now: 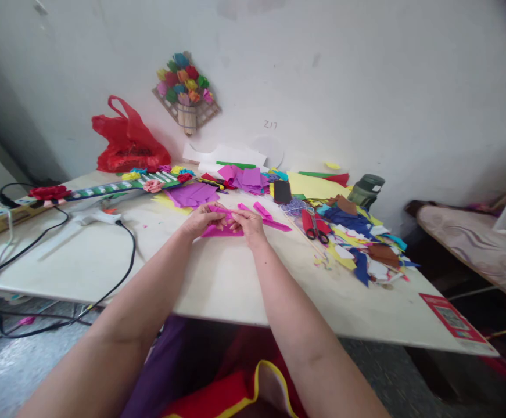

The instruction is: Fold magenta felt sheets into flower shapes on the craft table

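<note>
Both hands meet over the table [218, 278], working on magenta paper [222, 231]. My left hand [207, 219] pinches the paper between thumb and fingers. Close against it, my right hand [247, 225] also has its fingers pressed together on the paper. The fingertips hide part of the sheet, so its exact fold does not show. Just beyond the right hand lie magenta strips [262, 211] and a longer pointed piece [279, 225]. Behind the left hand is a pile of purple paper squares [194, 194].
Scissors [316, 234], a phone [282, 191] and many paper scraps [352, 226] spread to the right. At left are a glue gun [98, 218] with a black cable [131, 255], and a flower-decorated strip [117, 187]. A red bag [131, 136] stands against the wall.
</note>
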A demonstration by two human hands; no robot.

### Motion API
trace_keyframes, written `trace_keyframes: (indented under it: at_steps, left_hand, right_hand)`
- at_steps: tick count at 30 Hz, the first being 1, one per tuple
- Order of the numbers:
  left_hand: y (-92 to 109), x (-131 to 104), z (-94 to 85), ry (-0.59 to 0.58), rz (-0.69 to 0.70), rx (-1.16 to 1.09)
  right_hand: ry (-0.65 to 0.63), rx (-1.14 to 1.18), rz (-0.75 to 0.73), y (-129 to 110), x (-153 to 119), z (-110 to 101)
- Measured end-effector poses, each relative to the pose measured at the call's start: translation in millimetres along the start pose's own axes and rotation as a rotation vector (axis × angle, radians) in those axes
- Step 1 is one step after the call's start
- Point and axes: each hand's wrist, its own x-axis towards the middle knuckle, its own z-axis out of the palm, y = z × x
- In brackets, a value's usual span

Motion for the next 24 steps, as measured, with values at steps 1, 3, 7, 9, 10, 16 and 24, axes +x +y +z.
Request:
trace_keyframes:
  at_steps: [1, 3, 7, 9, 10, 16, 24]
  left_hand:
    - [0, 0, 0.6, 0.004, 0.007, -0.011]
    - [0, 1, 0.7, 0.021, 0.018, -0.032]
    - [-1, 1, -0.5, 0.068, 0.016, -0.030]
    - [0, 0, 0.1, 0.080, 0.013, 0.021]
    - [0, -1, 0.8, 0.086, 0.014, 0.053]
    - [-4, 1, 4.9, 0.125, 0.073, 0.123]
    - [-1, -1, 4.7, 0.119, 0.039, 0.279]
  right_hand:
    - [-0.007, -0.005, 0.009, 0, 0, 1]
    - [-0.014, -0.021, 0.027, 0, -1, 2]
    - [-0.005, -0.040, 0.041, 3, -1, 4]
    - [-0.002, -0.023, 0.029, 5, -1, 4]
    - [-0.006, -0.010, 0.020, 6, 0, 4]
    - [-0.041, 0.052, 0.007, 11, 3, 3]
    - [0.040, -0.161, 0.152, -6, -2, 16]
